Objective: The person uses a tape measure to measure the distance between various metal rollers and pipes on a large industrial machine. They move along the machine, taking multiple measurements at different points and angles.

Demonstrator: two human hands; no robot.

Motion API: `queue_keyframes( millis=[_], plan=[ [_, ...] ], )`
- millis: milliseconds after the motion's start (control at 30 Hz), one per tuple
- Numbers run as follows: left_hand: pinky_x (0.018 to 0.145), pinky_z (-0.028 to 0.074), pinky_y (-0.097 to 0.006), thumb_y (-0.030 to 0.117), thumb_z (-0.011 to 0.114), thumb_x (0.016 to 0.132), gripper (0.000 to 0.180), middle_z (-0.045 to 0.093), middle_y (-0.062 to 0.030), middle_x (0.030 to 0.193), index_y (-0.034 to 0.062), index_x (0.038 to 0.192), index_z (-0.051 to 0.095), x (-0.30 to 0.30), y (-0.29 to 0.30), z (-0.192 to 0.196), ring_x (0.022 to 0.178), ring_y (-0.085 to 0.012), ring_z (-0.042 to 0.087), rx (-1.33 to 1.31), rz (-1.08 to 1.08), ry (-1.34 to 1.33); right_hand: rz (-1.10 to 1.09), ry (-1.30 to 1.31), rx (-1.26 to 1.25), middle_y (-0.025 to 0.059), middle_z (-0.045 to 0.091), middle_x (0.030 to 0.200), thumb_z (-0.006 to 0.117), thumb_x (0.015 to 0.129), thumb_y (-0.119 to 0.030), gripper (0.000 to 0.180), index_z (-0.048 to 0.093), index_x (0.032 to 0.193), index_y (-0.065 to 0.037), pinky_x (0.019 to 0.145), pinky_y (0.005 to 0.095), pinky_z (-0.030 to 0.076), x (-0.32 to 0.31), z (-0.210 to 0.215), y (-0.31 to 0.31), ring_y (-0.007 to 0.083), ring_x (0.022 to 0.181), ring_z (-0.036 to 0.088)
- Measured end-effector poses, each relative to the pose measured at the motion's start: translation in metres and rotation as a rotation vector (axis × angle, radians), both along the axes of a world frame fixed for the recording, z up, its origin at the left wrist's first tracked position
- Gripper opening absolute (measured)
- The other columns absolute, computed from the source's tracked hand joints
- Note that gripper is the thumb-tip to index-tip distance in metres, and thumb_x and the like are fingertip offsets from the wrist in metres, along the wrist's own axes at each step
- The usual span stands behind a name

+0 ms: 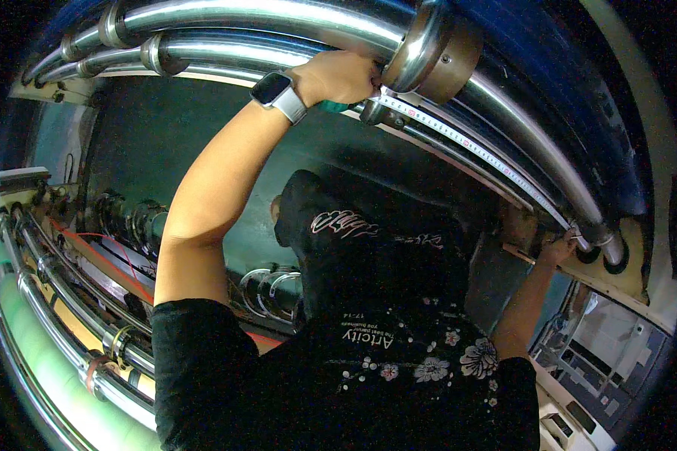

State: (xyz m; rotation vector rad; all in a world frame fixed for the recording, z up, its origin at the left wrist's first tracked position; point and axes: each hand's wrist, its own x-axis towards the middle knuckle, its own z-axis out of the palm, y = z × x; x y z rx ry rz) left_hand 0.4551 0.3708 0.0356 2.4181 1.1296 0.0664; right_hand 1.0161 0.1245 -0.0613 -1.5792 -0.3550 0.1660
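My left hand (340, 77), with a watch on its wrist, is closed at the steel collar (444, 56) of a thick roller shaft. A bit of green casing (335, 107) shows beneath its palm; most of that is hidden. From there a white tape measure blade (466, 141) stretches along the shaft (534, 124) to the right. At the blade's far end, my right hand (555, 246) pinches it close to where the shafts meet the pale side frame (617, 274). The fingertips there are small and partly hidden.
Polished rollers with collars (154, 54) run across the top. At left lie more metal shafts (53, 297), a pale green roller (60, 376) and a red cable (101, 237). A dark green panel (180, 143) stands behind my left arm. Grey-white equipment (605, 338) is at lower right.
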Motion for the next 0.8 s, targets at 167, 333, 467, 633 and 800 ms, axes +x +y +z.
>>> queue_keyframes(
  millis=[167,333,467,633,800],
  plan=[
    [0.072,0.045,-0.043,0.032,0.05,0.077,0.033,0.059,-0.0225,0.086,0.0037,0.09,0.06,0.006,0.001,0.004,0.081,-0.0378,0.056,-0.016,-0.008,0.015,0.179,0.004,0.023,0.004,0.051,0.091,0.044,0.087,-0.034,0.035,0.04,0.119,-0.019,0.064,0.0376,0.045,0.069,-0.022,-0.032,0.016,0.05,0.042],
    [0.072,0.046,-0.041,0.026,0.046,0.076,0.03,0.06,-0.02,0.086,0.0025,0.088,0.062,0.014,0.01,-0.013,0.08,-0.0344,0.058,0.043,-0.027,0.035,0.511,0.437,0.347,0.0123,0.046,0.11,0.037,0.087,-0.034,0.042,0.041,0.118,-0.005,0.084,0.0393,0.037,0.14,-0.045,-0.05,0.0247,0.09,0.042],
    [0.062,0.045,-0.042,0.023,0.051,0.075,0.025,0.058,-0.0225,0.072,-0.0003,0.079,0.06,0.007,0.008,-0.007,0.064,-0.0344,0.056,0.009,-0.051,0.091,0.036,0.378,0.0,0.0125,0.045,0.115,0.047,0.081,-0.04,0.049,0.043,0.114,-0.004,0.086,0.0421,0.038,0.042,-0.025,-0.017,0.0299,0.099,0.043],
    [0.072,0.044,-0.038,0.018,0.059,0.075,0.026,0.06,-0.0198,0.088,0.0017,0.095,0.058,0.002,0.004,-0.014,0.084,-0.0327,0.058,0.0,-0.028,-0.29,0.105,0.17,0.011,0.0107,0.046,0.113,0.056,0.077,-0.04,0.052,0.043,0.112,-0.004,0.073,0.0368,0.046,0.037,-0.076,-0.031,0.0262,0.097,0.046],
    [0.074,0.044,-0.035,0.015,0.058,0.076,0.026,0.06,-0.0168,0.092,0.0007,0.098,0.056,0.01,-0.005,0.001,0.087,-0.0303,0.057,0.06,-0.126,-0.252,0.01,0.568,0.176,0.0048,0.05,0.094,0.051,0.076,-0.055,0.055,0.049,0.103,-0.007,0.052,0.03,0.041,-0.024,-0.051,-0.002,0.0173,0.073,0.048]
  ],
)
